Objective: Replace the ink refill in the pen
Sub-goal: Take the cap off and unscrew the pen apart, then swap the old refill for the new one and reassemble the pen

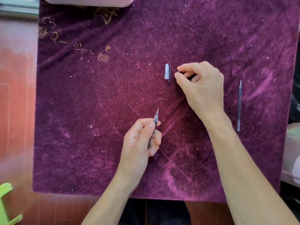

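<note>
My left hand (139, 143) is closed around a thin dark ink refill with a clear tip piece (156, 116), its metal point aimed away from me. My right hand (203, 86) pinches a small dark tube (179, 71) whose open end faces left; most of the tube is hidden in my fingers, and it may be the pen barrel. The clear pen cap with a dark clip (167, 73) lies on the cloth just left of my right fingertips. A second refill (239, 106) lies lengthwise on the cloth to the right of my right forearm.
A purple velvet cloth (97, 111) with gold characters at its far left covers the table. A pale pink object (90, 1) sits at the far edge. Red wooden floor (16, 95) lies to the left, with a green stool (6, 207) at the bottom left.
</note>
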Tool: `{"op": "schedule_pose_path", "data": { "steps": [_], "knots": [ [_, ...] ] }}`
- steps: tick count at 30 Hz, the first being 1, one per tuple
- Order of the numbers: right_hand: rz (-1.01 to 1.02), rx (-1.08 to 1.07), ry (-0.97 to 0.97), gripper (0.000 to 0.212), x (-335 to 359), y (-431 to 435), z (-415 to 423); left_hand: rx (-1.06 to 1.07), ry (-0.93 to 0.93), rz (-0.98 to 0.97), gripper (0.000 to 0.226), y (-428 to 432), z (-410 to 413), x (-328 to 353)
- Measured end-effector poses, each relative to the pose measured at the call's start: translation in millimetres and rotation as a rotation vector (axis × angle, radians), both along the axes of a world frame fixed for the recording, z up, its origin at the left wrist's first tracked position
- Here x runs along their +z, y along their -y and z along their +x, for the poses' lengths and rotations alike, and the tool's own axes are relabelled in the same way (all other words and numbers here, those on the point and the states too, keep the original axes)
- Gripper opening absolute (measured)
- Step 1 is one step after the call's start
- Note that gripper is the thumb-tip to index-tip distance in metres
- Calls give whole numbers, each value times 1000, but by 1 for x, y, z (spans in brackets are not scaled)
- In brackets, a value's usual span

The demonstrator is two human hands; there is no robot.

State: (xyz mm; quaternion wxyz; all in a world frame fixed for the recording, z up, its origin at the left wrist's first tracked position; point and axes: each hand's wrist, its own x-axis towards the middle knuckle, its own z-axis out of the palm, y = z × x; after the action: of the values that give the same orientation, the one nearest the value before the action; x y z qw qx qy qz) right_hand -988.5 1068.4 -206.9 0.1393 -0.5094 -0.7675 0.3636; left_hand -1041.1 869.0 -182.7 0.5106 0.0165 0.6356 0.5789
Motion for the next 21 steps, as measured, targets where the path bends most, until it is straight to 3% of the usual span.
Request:
{"op": "schedule_pose_path", "data": {
  "steps": [13,21],
  "knots": [
    [-43,-49,-115,21,15,11,20,-19,-27,16,26,2,2,3],
    [-219,-84,-252,12,37,69,53,-25,-23,25,26,11,15,7]
  ]
}}
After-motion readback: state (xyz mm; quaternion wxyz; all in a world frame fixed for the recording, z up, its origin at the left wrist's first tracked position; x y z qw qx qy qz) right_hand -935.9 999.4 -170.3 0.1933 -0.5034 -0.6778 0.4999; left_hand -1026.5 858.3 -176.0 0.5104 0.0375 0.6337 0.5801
